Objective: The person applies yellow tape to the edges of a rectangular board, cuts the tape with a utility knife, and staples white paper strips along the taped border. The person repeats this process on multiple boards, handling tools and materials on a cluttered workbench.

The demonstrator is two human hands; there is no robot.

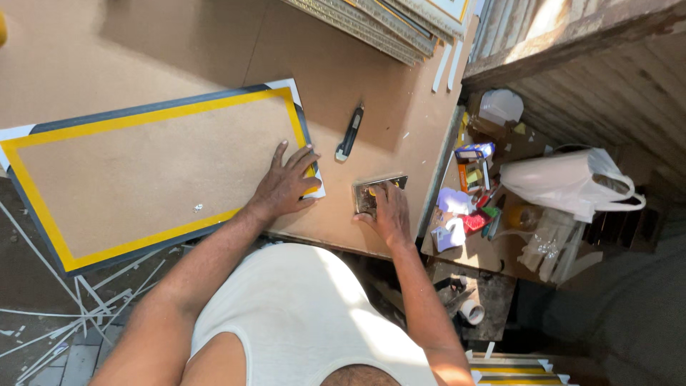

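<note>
At centre frame, our left hand (286, 187) presses spread and flat on the corner of a yellow-taped backing board (153, 171), while our right hand (389, 211) reaches fingers-down into a small metal tin (371, 194); a utility knife (349, 133) lies just above.

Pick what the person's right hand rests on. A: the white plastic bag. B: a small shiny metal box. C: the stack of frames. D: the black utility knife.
B: the right hand lies on the small shiny metal box at the board's edge, while the black utility knife lies untouched above it.
</note>
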